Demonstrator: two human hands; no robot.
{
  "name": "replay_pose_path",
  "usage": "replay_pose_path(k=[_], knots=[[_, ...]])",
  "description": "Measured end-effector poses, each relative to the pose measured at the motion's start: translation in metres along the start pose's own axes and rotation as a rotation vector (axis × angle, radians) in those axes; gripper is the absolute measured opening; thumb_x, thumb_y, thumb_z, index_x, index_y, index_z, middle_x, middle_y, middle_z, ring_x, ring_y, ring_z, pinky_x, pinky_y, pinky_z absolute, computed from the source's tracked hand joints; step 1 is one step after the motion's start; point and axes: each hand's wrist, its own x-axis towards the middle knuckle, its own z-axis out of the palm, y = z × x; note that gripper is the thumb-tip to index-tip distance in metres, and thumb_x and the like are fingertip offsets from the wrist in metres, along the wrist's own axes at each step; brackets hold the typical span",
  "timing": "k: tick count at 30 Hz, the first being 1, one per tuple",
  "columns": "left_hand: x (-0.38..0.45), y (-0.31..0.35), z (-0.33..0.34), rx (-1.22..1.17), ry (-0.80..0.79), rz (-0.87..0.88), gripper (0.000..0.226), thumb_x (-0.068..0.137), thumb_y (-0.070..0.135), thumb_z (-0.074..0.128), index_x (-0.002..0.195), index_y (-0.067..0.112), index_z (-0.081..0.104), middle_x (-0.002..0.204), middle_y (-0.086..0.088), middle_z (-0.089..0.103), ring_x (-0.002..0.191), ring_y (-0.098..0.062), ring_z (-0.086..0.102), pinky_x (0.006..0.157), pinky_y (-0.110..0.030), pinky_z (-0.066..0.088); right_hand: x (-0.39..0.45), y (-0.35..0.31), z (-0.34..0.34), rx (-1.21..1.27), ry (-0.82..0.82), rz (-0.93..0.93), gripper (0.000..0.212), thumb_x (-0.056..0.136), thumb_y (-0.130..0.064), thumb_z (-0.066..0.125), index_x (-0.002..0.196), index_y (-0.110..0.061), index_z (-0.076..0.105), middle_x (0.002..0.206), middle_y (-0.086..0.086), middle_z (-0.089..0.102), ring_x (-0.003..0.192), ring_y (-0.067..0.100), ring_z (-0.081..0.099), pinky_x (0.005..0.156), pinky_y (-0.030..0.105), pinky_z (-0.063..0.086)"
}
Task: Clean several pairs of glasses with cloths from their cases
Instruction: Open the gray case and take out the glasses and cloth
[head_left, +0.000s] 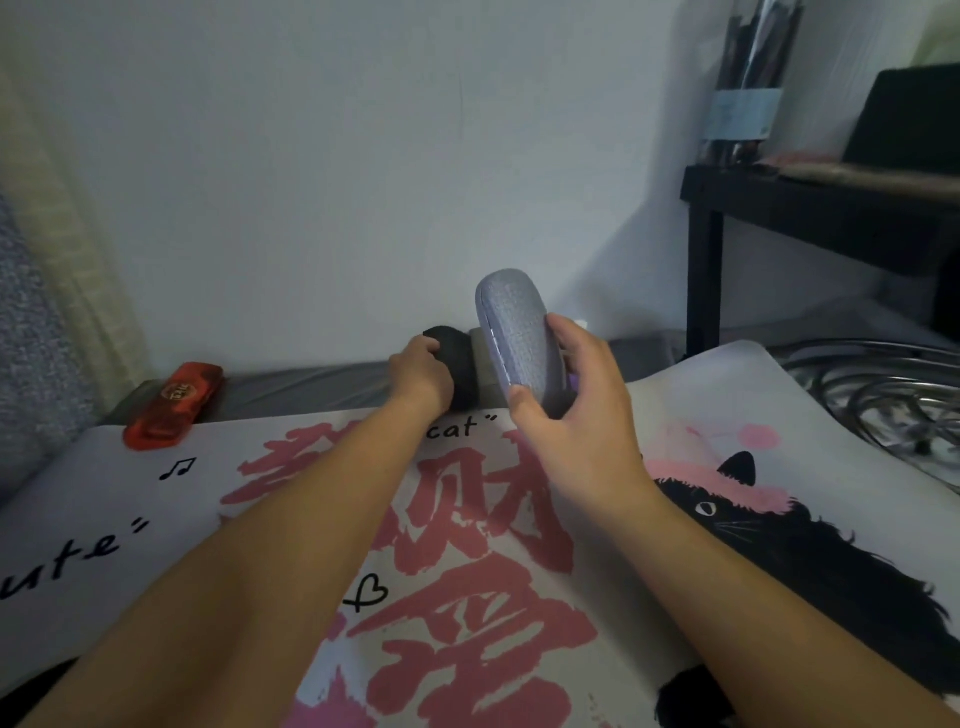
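My right hand (576, 410) grips a closed lavender-grey glasses case (519, 332) and holds it upright above the far edge of the printed mat (779, 405). Its thumb lies on the case's lower end and its fingers wrap the right side. My left hand (421, 374) reaches forward and curls round a black glasses case (460, 358) that lies at the mat's far edge by the wall. A grey case (485, 374) shows partly between the black case and the lavender one. No glasses or cloths are visible.
A red case (174, 405) lies at the mat's far left corner. A black shelf (810, 208) with a clear jar (748, 83) stands at the right, metal wire racks (883, 395) below it. A white wall is close behind. A curtain hangs at the left.
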Motion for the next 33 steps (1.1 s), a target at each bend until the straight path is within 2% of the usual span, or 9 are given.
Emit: replay_pose_path(k=[7, 11, 15, 17, 21, 24, 27, 29, 33], knots=[[-0.007, -0.014, -0.026, 0.206, -0.043, 0.192, 0.042, 0.103, 0.022, 0.030, 0.132, 0.010, 0.057, 0.129, -0.013, 0.063, 0.111, -0.031, 0.060, 0.093, -0.037, 0.050, -0.004, 0.002, 0.002, -0.021, -0.142, 0.006, 0.068, 0.086, -0.035, 0.072, 0.147, -0.036, 0.040, 0.140, -0.017, 0.046, 0.128, 0.001, 0.046, 0.100, 0.018, 0.039], [-0.066, -0.006, -0.081, -0.119, 0.035, 0.157, 0.032, 0.106, 0.025, 0.041, 0.124, 0.016, 0.065, 0.117, -0.005, 0.068, 0.102, -0.022, 0.064, 0.093, -0.041, 0.054, -0.013, -0.007, 0.005, -0.027, -0.325, -0.009, 0.068, 0.087, -0.036, 0.074, 0.146, -0.038, 0.041, 0.136, -0.024, 0.048, 0.122, -0.006, 0.047, 0.091, 0.010, 0.041], [-0.146, -0.012, -0.120, -0.565, -0.422, -0.043, 0.043, 0.108, 0.043, 0.040, 0.123, 0.013, 0.066, 0.103, -0.016, 0.074, 0.086, -0.029, 0.071, 0.080, -0.045, 0.056, -0.033, -0.027, 0.031, -0.001, -0.327, 0.117, 0.059, 0.091, -0.047, 0.067, 0.144, -0.035, 0.042, 0.135, -0.014, 0.050, 0.119, 0.005, 0.053, 0.093, 0.025, 0.050], [-0.158, -0.023, -0.120, -0.453, -0.525, -0.011, 0.034, 0.106, 0.037, 0.046, 0.125, 0.019, 0.067, 0.109, -0.008, 0.076, 0.100, -0.026, 0.073, 0.091, -0.048, 0.057, -0.043, -0.033, 0.040, -0.034, -0.403, 0.155, 0.049, 0.099, -0.051, 0.054, 0.142, -0.030, 0.044, 0.128, -0.006, 0.056, 0.110, 0.008, 0.060, 0.092, 0.031, 0.052], [-0.139, -0.035, -0.131, -0.115, -0.588, 0.099, 0.026, 0.100, 0.021, 0.058, 0.121, 0.027, 0.073, 0.112, 0.003, 0.077, 0.109, -0.019, 0.071, 0.106, -0.049, 0.049, -0.048, -0.034, 0.037, -0.058, -0.546, -0.008, 0.018, 0.103, -0.040, 0.052, 0.111, -0.030, 0.065, 0.076, -0.009, 0.065, 0.062, 0.002, 0.062, 0.063, 0.022, 0.048], [-0.126, -0.034, -0.145, 0.187, -0.726, 0.309, 0.028, 0.099, 0.033, 0.063, 0.126, 0.038, 0.069, 0.120, 0.017, 0.072, 0.115, -0.002, 0.065, 0.105, -0.029, 0.049, -0.036, -0.025, 0.028, -0.210, -0.435, -0.296, 0.019, 0.099, -0.042, 0.057, 0.107, -0.030, 0.070, 0.092, -0.015, 0.060, 0.087, 0.001, 0.057, 0.076, 0.022, 0.044], [-0.120, -0.044, -0.143, 0.287, -0.466, 0.494, 0.028, 0.096, 0.035, 0.067, 0.123, 0.038, 0.070, 0.112, 0.021, 0.072, 0.108, 0.007, 0.063, 0.099, -0.024, 0.050, -0.033, -0.016, 0.026, -0.225, -0.752, -0.290, 0.051, 0.095, -0.053, 0.060, 0.143, -0.038, 0.049, 0.126, -0.017, 0.046, 0.123, 0.002, 0.042, 0.102, 0.020, 0.037], [-0.121, -0.050, -0.150, 0.287, -0.440, 0.542, 0.033, 0.094, 0.038, 0.067, 0.127, 0.043, 0.063, 0.114, 0.029, 0.065, 0.110, 0.015, 0.057, 0.097, -0.016, 0.047, -0.035, -0.009, 0.028, -0.268, -0.872, -0.266, 0.065, 0.093, -0.054, 0.064, 0.151, -0.043, 0.035, 0.133, -0.019, 0.040, 0.129, 0.002, 0.036, 0.108, 0.027, 0.037], [-0.129, -0.071, -0.164, 0.457, -0.656, 0.513, 0.065, 0.080, 0.057, 0.074, 0.129, 0.075, 0.036, 0.127, 0.038, 0.047, 0.120, 0.016, 0.044, 0.093, -0.006, 0.038, -0.030, 0.001, 0.027, -0.219, -0.843, -0.177, 0.063, 0.090, -0.047, 0.071, 0.147, -0.040, 0.044, 0.131, -0.020, 0.045, 0.127, 0.000, 0.042, 0.111, 0.032, 0.038]])
